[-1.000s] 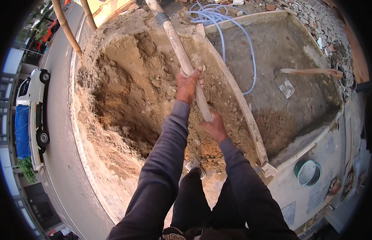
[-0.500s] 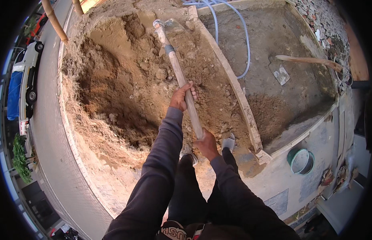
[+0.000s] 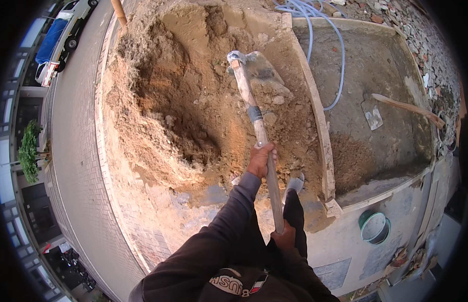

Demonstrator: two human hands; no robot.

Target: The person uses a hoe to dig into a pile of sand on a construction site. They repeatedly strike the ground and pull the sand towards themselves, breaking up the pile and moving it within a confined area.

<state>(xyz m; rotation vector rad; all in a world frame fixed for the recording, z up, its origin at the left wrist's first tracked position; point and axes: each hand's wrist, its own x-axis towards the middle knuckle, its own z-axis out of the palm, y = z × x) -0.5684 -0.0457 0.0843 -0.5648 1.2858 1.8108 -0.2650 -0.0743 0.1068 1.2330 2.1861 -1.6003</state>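
Observation:
I hold a hoe (image 3: 260, 132) with both hands. Dark tape is wrapped round its wooden handle. My left hand (image 3: 262, 160) is closed around the middle of the shaft. Lower down, close to my body, my right hand (image 3: 284, 238) grips the handle's butt end. The hoe's metal blade (image 3: 266, 68) lies against loose brown sand (image 3: 193, 95) at the far side, its edge partly hidden by sand and lumps.
Right of the sand, a wooden board (image 3: 314, 105) borders a shallow mixing bed holding a second hoe (image 3: 410, 108) and a blue hose (image 3: 341, 60). A green bucket (image 3: 375, 226) stands nearer. Rubble (image 3: 420, 45) lies far right; a truck (image 3: 60, 35) is on the road at left.
The hoe has been drawn toward my body, both hands moving nearer with it. Its blade now shows more fully on the sand. The view has shifted too.

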